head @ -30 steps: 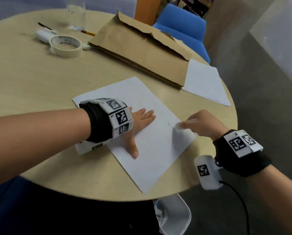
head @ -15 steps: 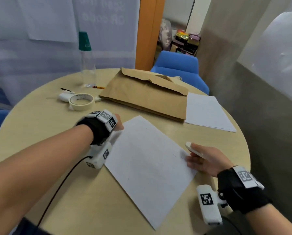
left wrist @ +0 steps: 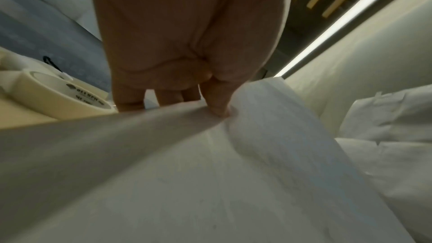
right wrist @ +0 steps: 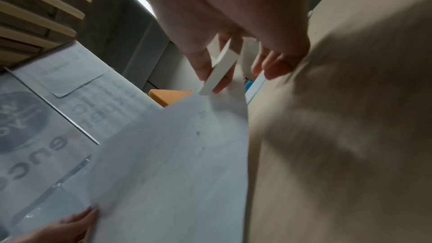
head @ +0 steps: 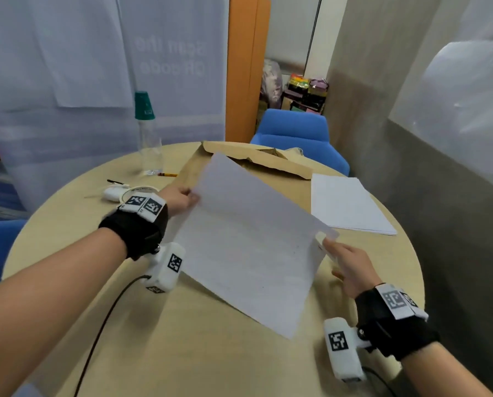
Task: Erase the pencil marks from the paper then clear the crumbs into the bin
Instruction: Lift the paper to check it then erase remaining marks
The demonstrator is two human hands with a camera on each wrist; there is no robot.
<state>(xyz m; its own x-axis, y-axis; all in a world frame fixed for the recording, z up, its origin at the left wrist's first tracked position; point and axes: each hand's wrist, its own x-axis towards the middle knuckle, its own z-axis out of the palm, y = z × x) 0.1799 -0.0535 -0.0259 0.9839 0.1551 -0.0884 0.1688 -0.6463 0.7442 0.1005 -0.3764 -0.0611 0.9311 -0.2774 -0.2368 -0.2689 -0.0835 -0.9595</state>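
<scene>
The white paper (head: 248, 247) is lifted off the round table (head: 211, 353) and tilts, with its near corner low over the tabletop. My left hand (head: 182, 199) pinches its left edge between thumb and fingers (left wrist: 215, 103). My right hand (head: 342, 262) grips the white eraser (head: 321, 242) at the sheet's right corner. The right wrist view shows the eraser (right wrist: 221, 67) held between thumb and fingers just above the paper (right wrist: 175, 163). A few small dark crumbs (right wrist: 198, 133) lie on the sheet. No bin is in view.
A roll of masking tape (head: 136, 193) lies just left of my left hand. Behind the sheet lies a brown envelope (head: 268, 161), with a stack of white paper (head: 348, 204) to its right. A clear bottle (head: 149, 144) and a pencil (head: 168, 175) stand at the back. A blue chair (head: 297, 133) is beyond the table.
The paper lay flat on the table; both hands have now lifted and tilted it. My left hand went from beside the sheet to pinching its left edge. The eraser stays in my right hand.
</scene>
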